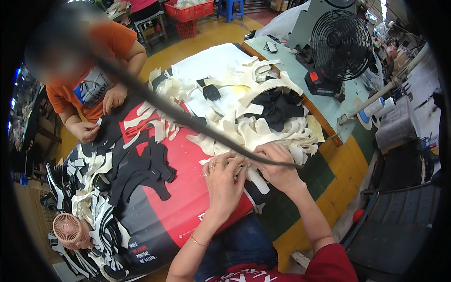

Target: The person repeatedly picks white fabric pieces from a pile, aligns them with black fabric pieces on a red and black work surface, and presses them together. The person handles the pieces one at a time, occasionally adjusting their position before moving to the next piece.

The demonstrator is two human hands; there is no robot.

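Observation:
Close together at the near edge of the table, both hands are closed on a cream cut fabric piece (256, 180) whose end hangs down between them. My left hand (224, 181), with rings on its fingers, pinches the piece from the left. My right hand (281, 173) grips it from the right; a dark strap (202, 121) crossing the view hides part of its fingers. Just beyond the hands lies a loose heap of cream fabric pieces (256, 134). Black curved fabric pieces (148, 169) lie to the left on the red and black table cover (188, 207).
A person in an orange top (110, 42) handles small pieces across the table at left. A pink fan (70, 230) stands near striped fabric strips (103, 218). At right, a black fan (338, 44) stands on a pale green worktop (300, 70), beside thread cones (374, 108).

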